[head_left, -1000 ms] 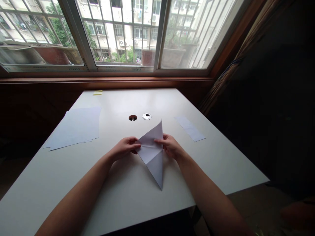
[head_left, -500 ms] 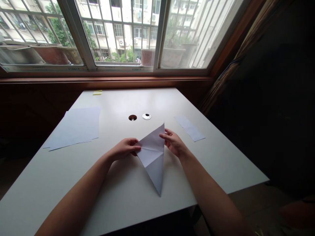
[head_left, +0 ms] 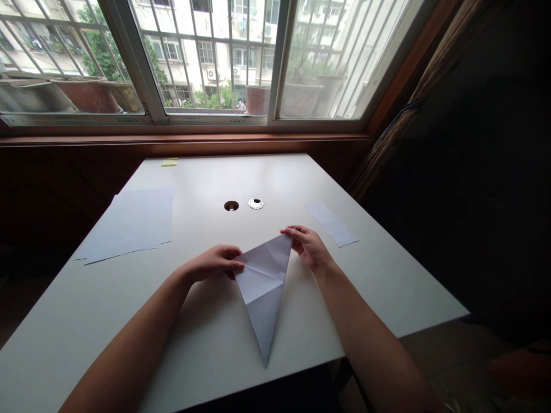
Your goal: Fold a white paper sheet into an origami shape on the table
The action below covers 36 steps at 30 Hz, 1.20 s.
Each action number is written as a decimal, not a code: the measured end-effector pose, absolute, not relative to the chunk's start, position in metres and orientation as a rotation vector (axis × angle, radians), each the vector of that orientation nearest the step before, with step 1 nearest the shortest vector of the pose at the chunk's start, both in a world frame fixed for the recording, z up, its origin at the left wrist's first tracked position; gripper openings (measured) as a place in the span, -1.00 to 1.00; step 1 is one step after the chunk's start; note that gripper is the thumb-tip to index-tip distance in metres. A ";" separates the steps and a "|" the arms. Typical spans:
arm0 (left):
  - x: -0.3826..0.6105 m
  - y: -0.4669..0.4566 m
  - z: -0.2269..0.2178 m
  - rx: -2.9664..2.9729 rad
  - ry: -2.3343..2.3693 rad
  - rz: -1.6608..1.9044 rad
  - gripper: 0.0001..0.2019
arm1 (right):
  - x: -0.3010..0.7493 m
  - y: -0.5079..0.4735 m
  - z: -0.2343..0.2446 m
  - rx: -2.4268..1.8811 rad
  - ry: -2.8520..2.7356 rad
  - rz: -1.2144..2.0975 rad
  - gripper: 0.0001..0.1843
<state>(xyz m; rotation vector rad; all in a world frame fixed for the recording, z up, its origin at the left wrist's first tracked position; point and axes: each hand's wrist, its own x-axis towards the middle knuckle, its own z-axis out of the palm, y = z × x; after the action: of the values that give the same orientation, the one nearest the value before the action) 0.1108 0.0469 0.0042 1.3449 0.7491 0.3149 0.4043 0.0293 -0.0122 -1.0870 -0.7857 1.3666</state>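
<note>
Between my two hands is a white sheet of paper [head_left: 263, 284], folded to a kite-like shape with a long point toward the table's front edge. Creases cross its upper half. My left hand [head_left: 219, 261] pinches the paper's left corner, thumb on top and the other fingers partly hidden behind it. At the upper right corner, my right hand [head_left: 309, 245] grips the paper between thumb and fingers. The paper is held over the white table [head_left: 206, 355].
Loose white sheets [head_left: 133, 223] lie on the table's left side. A creased paper strip [head_left: 331, 223] lies to the right. Farther back are a round hole [head_left: 231, 206], its metal cover [head_left: 256, 203] and a yellow sticky note [head_left: 169, 162]. A barred window [head_left: 215, 63] stands behind.
The paper has turned so its long point swings left and closer to me. My right hand has shifted to the upper right corner, while my left hand has moved slightly left.
</note>
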 end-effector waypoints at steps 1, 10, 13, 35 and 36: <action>0.111 0.047 0.004 1.345 0.752 0.320 -0.73 | 0.405 0.029 -0.012 -1.089 -0.782 1.367 -0.66; 0.111 0.049 -0.007 1.300 0.809 0.456 -0.71 | 0.393 0.018 -0.008 -1.068 -0.919 1.614 -0.59; 0.111 0.049 -0.010 1.289 0.806 0.506 -0.68 | 0.387 0.012 -0.009 -1.110 -1.010 1.752 -0.59; 0.112 0.057 -0.029 2.066 1.225 0.659 -0.46 | 0.369 -0.005 -0.019 -1.265 -1.843 0.464 -0.88; 0.112 0.058 -0.029 2.086 1.219 0.654 -0.44 | 0.364 -0.008 -0.019 -1.183 -1.968 0.400 -0.86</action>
<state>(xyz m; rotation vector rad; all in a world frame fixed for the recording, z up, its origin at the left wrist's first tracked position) 0.1119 0.0580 -0.0294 2.0856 1.2191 0.6540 0.3636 -0.0076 -0.0189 -1.1832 -1.9682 0.4003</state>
